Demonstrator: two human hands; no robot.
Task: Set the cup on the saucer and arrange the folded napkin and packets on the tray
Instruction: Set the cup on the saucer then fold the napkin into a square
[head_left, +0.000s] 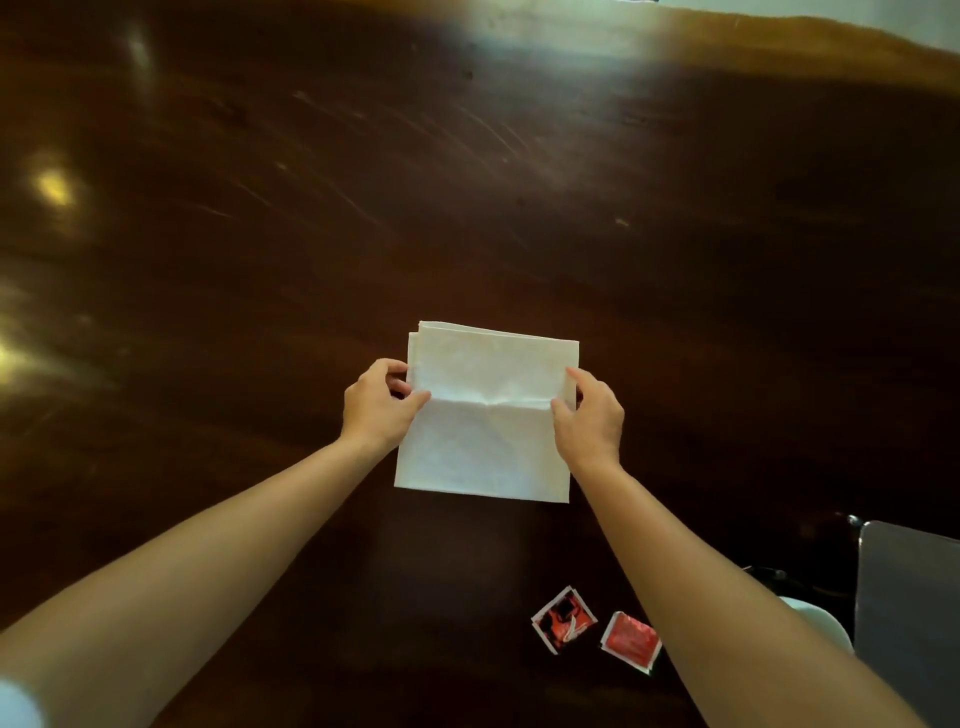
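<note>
While the white napkin (485, 415) lies mid-table (260, 234), the left hand (376, 408) and right hand (589, 418) each pinch its creased side edges; two red packets (563, 619) rest near the table's near edge.

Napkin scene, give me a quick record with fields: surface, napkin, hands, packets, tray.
surface: dark wooden table
napkin: white, creased across its middle, on the table
left hand: pinching the napkin's left edge at the crease
right hand: pinching its right edge at the crease
packets: two red ones, on the table near the right forearm
tray: grey, partly in view at right, napkin not on it
</note>
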